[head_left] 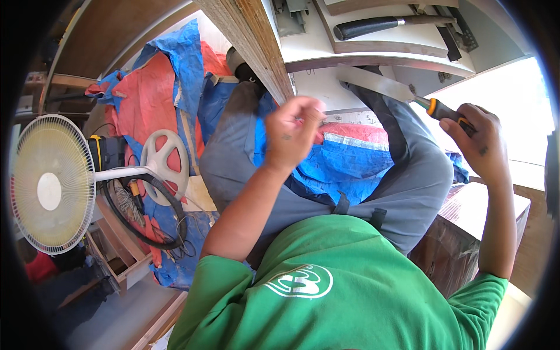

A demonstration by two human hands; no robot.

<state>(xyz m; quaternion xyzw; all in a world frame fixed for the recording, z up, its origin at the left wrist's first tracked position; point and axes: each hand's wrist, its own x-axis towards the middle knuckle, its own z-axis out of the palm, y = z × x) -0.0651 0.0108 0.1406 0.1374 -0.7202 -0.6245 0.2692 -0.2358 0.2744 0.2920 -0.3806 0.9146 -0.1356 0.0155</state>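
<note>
My right hand (pixel 481 137), raised at the right, is wrapped round the black-and-yellow handle of a flat-bladed hand tool (pixel 379 83). Its slightly blurred metal blade points left, over my right knee and in front of the white cabinet. My left hand (pixel 294 131) hovers above my lap, close to the lower end of an upright wooden post (pixel 251 41). Motion smears its fingers, which look bent; whether anything is between them does not show. A second tool (pixel 367 27), with a dark handle and metal collar, lies on the cabinet board above.
Blue and red tarpaulin (pixel 344 166) covers the floor between and beside my legs. A white fan (pixel 49 184) stands at the left, near its round base (pixel 165 163) and a coiled black hose or cable (pixel 143 233). A plastic-wrapped box (pixel 461 227) sits beside my right leg.
</note>
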